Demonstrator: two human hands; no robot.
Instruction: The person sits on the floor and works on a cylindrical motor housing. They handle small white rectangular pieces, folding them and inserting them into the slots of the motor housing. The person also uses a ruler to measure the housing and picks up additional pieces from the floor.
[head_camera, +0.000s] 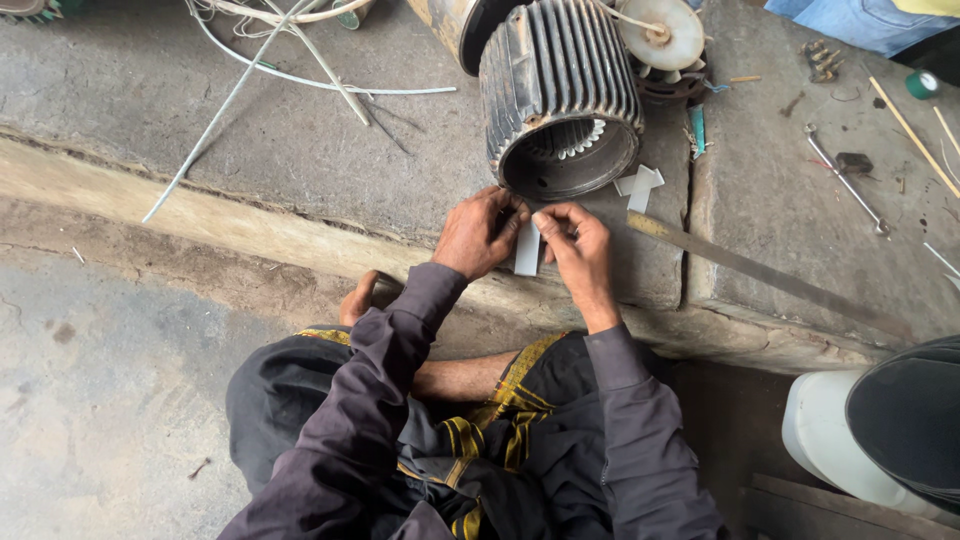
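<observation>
A grey ribbed motor housing (560, 95) lies on its side on the concrete slab (300, 150), its open end with the slotted core facing me. Just in front of that opening, my left hand (483, 232) and my right hand (577, 248) together pinch a narrow strip of pale insulating paper (527, 250), which hangs down between them. More cut pieces of pale paper (640, 183) lie on the slab beside the housing's right rim. My knees and dark sleeves fill the lower middle.
A long flat metal ruler (770, 275) lies diagonally on the right slab. White wires (290, 70) sprawl at the upper left. A wrench (845, 180), thin sticks, green tape roll (921, 84) and bolts lie at the right. A white container (830, 440) stands lower right.
</observation>
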